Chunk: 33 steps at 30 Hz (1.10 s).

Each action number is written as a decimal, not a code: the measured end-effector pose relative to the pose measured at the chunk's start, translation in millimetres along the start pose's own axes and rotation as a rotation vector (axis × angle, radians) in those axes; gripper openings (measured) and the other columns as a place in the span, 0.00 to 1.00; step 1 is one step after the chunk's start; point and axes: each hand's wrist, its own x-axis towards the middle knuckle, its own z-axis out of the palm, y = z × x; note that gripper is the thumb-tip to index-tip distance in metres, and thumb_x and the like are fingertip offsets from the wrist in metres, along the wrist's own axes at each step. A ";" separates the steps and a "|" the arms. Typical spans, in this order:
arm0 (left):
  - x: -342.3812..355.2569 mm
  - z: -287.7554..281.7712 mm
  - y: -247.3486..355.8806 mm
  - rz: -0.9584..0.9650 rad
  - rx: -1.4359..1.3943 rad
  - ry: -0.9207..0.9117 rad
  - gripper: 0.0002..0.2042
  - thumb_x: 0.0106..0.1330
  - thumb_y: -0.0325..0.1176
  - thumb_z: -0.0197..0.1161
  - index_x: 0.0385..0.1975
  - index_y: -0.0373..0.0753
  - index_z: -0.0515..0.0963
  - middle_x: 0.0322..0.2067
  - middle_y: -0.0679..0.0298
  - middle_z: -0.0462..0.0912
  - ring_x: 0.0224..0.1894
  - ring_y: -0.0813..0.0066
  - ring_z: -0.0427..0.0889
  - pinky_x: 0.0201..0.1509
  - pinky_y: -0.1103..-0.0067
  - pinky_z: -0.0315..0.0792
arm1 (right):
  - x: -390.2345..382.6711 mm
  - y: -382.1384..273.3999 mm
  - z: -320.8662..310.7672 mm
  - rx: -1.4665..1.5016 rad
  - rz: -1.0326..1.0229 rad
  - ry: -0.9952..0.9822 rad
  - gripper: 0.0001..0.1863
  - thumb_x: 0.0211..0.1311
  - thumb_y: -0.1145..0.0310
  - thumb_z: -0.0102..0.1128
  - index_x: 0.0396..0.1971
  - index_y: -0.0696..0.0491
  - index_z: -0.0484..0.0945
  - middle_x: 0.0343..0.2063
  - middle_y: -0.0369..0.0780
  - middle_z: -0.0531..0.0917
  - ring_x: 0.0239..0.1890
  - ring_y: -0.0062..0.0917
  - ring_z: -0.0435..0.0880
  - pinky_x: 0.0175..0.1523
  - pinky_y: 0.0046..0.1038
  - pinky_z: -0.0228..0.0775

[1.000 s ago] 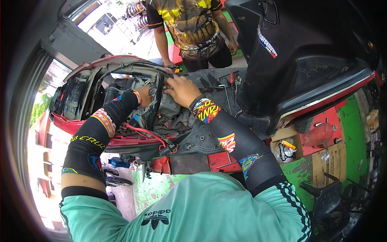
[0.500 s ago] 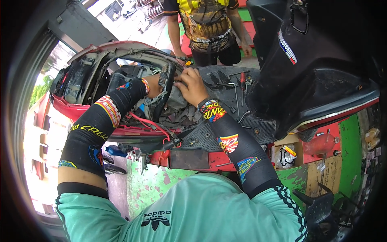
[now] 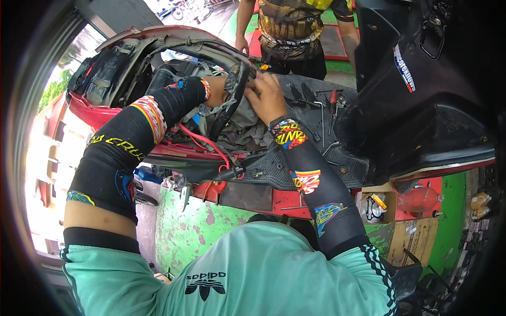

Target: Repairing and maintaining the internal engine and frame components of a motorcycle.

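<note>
A partly stripped red and black scooter lies across the view with its inner frame and engine bay bare. My left hand reaches into the bay behind a dark frame tube, which hides its fingers. On the other side of that tube, my right hand is closed, fingers bent and tips against parts beside the tube. What those fingertips hold is too small or hidden to make out. A red cable loops down from the bay below my left hand.
On the black ribbed floorboard lie a red-handled screwdriver, an L-shaped hex key and small hardware. Another person stands across the scooter. Below, a cardboard box with packaged parts sits on the floor. Red-handled pliers hang near the scooter's edge.
The view has shifted, so the scooter's front and both hands appear farther right. Both hands keep nearly the same places on the scooter. The other person's hand has drawn back from the frame.
</note>
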 end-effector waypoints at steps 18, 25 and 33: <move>0.1 10.0 -13.8 -0.089 -0.073 -0.068 0.19 0.56 0.33 0.67 0.48 0.39 0.78 0.44 0.50 0.84 0.47 0.57 0.83 0.50 0.68 0.75 | 1.7 1.1 -2.0 -0.043 -0.011 -0.015 0.10 0.49 0.70 0.71 0.32 0.56 0.83 0.36 0.41 0.77 0.45 0.39 0.74 0.51 0.36 0.68; -1.6 12.8 -20.8 -0.162 0.026 -0.092 0.20 0.58 0.33 0.64 0.52 0.41 0.76 0.46 0.47 0.81 0.49 0.51 0.81 0.53 0.66 0.74 | 2.9 -0.8 -4.5 -0.001 -0.016 -0.051 0.10 0.49 0.71 0.71 0.32 0.55 0.83 0.39 0.42 0.77 0.46 0.39 0.73 0.53 0.36 0.67; 0.5 6.6 -6.5 -0.052 0.055 -0.012 0.21 0.59 0.32 0.63 0.54 0.39 0.75 0.49 0.48 0.80 0.51 0.53 0.80 0.56 0.68 0.73 | 2.3 2.5 -7.2 0.033 -0.107 -0.002 0.11 0.48 0.68 0.72 0.32 0.55 0.83 0.39 0.41 0.77 0.45 0.38 0.73 0.52 0.36 0.67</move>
